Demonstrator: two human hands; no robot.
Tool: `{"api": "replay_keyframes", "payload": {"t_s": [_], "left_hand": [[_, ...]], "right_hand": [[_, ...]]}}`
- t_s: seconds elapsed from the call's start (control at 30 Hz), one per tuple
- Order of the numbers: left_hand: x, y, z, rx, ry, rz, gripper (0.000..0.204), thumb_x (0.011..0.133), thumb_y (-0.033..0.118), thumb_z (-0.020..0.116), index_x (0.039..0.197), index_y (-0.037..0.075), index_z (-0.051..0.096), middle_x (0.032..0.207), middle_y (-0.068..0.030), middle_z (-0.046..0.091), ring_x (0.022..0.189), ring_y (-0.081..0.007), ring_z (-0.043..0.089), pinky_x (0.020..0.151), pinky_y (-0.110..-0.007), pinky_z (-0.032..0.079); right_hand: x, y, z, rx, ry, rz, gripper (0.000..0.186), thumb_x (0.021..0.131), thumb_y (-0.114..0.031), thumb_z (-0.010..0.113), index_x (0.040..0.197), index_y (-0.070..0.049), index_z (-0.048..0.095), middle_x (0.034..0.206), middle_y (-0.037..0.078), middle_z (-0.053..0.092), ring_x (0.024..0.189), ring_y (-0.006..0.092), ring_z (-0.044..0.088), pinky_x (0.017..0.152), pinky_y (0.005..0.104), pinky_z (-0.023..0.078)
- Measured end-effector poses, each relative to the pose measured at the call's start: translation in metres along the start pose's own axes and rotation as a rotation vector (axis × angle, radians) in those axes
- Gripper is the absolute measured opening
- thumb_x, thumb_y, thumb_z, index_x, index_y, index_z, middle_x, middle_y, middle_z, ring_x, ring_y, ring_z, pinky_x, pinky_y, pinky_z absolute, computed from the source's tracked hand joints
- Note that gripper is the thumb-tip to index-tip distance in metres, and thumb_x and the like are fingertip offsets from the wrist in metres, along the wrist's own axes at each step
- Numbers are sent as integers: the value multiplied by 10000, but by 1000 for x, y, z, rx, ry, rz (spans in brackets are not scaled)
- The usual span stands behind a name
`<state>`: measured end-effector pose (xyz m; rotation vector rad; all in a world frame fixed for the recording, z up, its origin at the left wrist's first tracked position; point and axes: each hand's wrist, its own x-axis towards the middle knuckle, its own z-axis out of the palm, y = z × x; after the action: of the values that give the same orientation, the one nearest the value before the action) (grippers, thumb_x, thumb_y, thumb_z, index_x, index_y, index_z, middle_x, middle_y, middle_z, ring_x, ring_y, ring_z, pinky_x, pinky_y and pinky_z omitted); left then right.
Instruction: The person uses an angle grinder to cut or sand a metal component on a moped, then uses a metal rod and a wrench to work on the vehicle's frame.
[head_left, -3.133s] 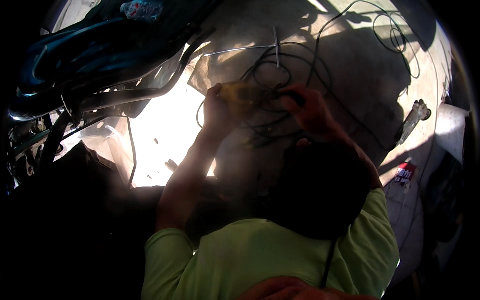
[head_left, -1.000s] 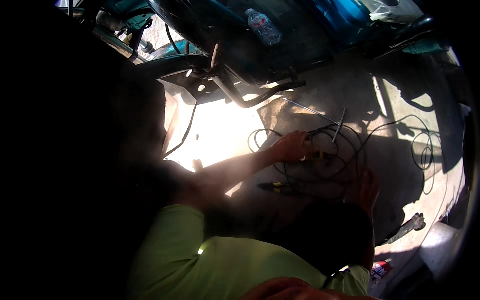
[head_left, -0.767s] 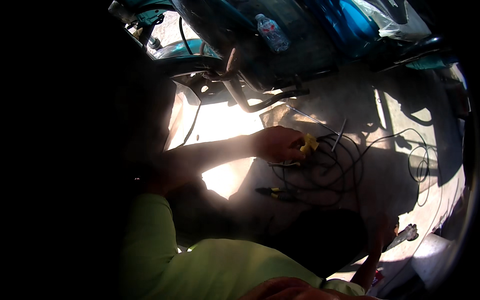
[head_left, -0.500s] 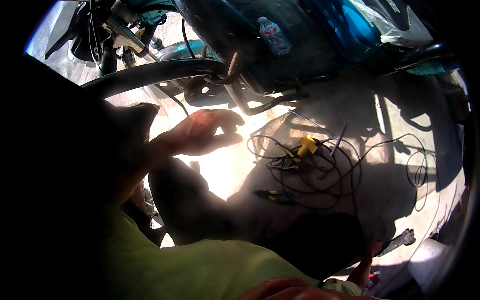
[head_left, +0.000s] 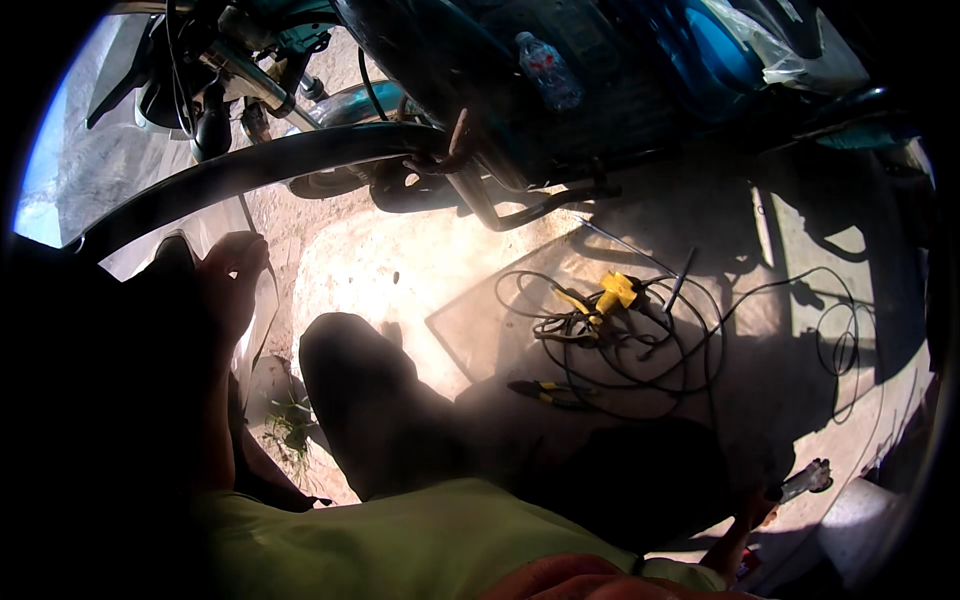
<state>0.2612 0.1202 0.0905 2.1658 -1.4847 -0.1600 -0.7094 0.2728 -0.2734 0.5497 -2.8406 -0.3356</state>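
My left hand (head_left: 236,268) is at the left, fingers curled with thumb and fingertip close together. Beside it are a clear plastic sheet (head_left: 262,318) and a dark rounded shape (head_left: 174,248); what it pinches, if anything, is hidden. At the lower right my right hand (head_left: 768,507) closes around the near end of a grey metal tool (head_left: 808,482) with a knobby head; shadow blurs its fingers. Pliers with yellow and black handles (head_left: 548,392) lie on the floor. Beyond them is a coiled black cable (head_left: 650,385) with a yellow T-shaped piece (head_left: 618,291).
A teal scooter or motorcycle (head_left: 372,102) stands across the top, with a curved black bar (head_left: 300,146) reaching left. A plastic bottle (head_left: 551,72) lies on it. One thin rod (head_left: 625,243) and a short bar (head_left: 680,281) rest near the cable. A white container (head_left: 858,530) stands lower right.
My left hand has moved left and back from the bright floor to the plastic sheet, its fingers closing. My right hand has shifted right, over the grey tool's near end.
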Motion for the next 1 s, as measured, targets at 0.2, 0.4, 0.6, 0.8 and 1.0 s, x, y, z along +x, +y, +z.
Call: {"api": "replay_keyframes", "payload": {"t_s": [0.2, 0.4, 0.6, 0.8, 1.0], "left_hand": [[-11, 20, -1, -29, 24, -25, 124, 968, 113, 625, 983, -5, 659, 843, -70, 677, 787, -145, 648, 765, -292, 523], [-15, 35, 12, -73, -9, -36, 155, 974, 127, 618, 984, -24, 654, 838, -82, 677, 791, -150, 650, 767, -291, 526], [-11, 61, 12, 45, -26, -43, 220, 985, 152, 597, 1037, -57, 643, 851, -118, 694, 790, -181, 667, 789, -316, 531], [-20, 17, 13, -98, 36, -102, 256, 986, 180, 596, 1051, -64, 638, 855, -126, 694, 805, -191, 667, 807, -332, 526], [-6, 49, 5, -50, 30, -45, 242, 991, 176, 576, 1068, -44, 640, 882, -121, 705, 855, -200, 674, 865, -337, 507]], "right_hand": [[13, -25, -5, -102, -146, 310, 693, 849, -552, 666, 1316, -56, 540, 1259, 169, 587, 1163, 345, 592, 993, 491, 491], [33, 3, 21, 41, -186, 92, 638, 894, -474, 635, 1352, -47, 514, 1284, 157, 576, 1171, 314, 584, 999, 471, 489], [74, 25, 66, 443, -384, -207, 585, 940, -395, 604, 1388, -37, 489, 1308, 145, 566, 1179, 283, 577, 1006, 451, 486], [136, 47, 56, 1236, -822, -618, 537, 985, -317, 574, 1425, -28, 464, 1332, 133, 556, 1187, 252, 570, 1012, 431, 484], [43, 2, -50, 1258, -1170, -612, 468, 994, -208, 560, 1409, -7, 486, 1364, 125, 552, 1161, 234, 590, 988, 366, 501]]}}
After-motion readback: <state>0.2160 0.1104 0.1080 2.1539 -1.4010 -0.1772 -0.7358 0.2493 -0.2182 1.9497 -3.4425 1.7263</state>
